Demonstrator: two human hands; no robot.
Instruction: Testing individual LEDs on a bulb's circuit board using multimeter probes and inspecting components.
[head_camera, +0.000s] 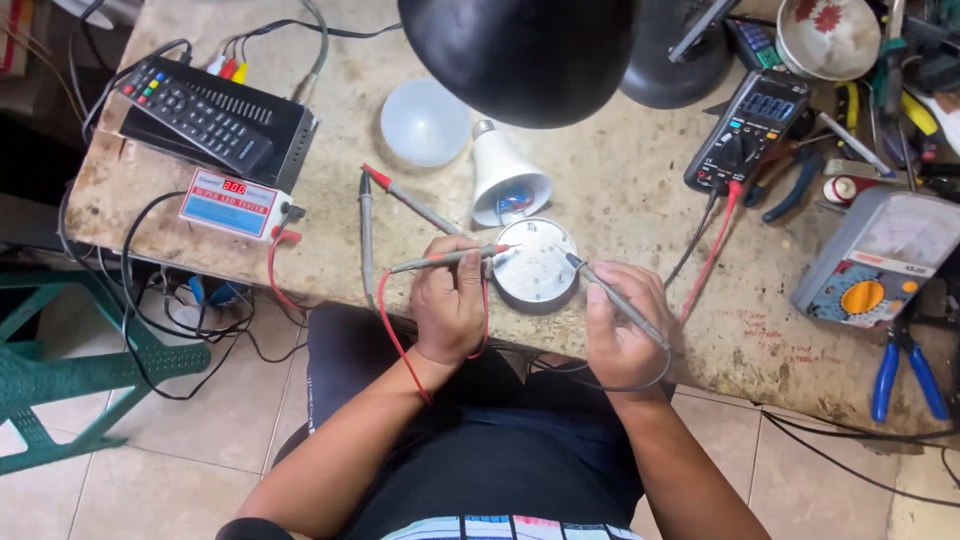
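The round LED board (537, 262), a flat silver disc, lay at the near edge of the workbench (620, 190), just below the centre of the frame. It sat between the two hands, touching neither palm. The left hand (449, 300) was just to its left, the right hand (625, 330) to its lower right; both were about equally near.

The left hand's fingers were curled closed around the red-tipped probe (450, 258). That probe's long axis ran almost level, left to right, with its tip meeting the disc's left rim. The right hand's fingers were pinched narrow on the black-tipped probe (615, 297). Its axis slanted from lower right up to upper left, the tip resting on the disc's right side. Whether either tip sat on a particular solder pad could not be told.

A second pair of probes (385, 215) lay idle on the bench, above and left of the left hand. The white bulb housing (505, 175) lay on its side just above the disc, and the frosted dome (425, 122) to its left. A small white tester box (234, 203) with a red display stood at centre left. A black digital multimeter (750, 128) lay at the upper right.
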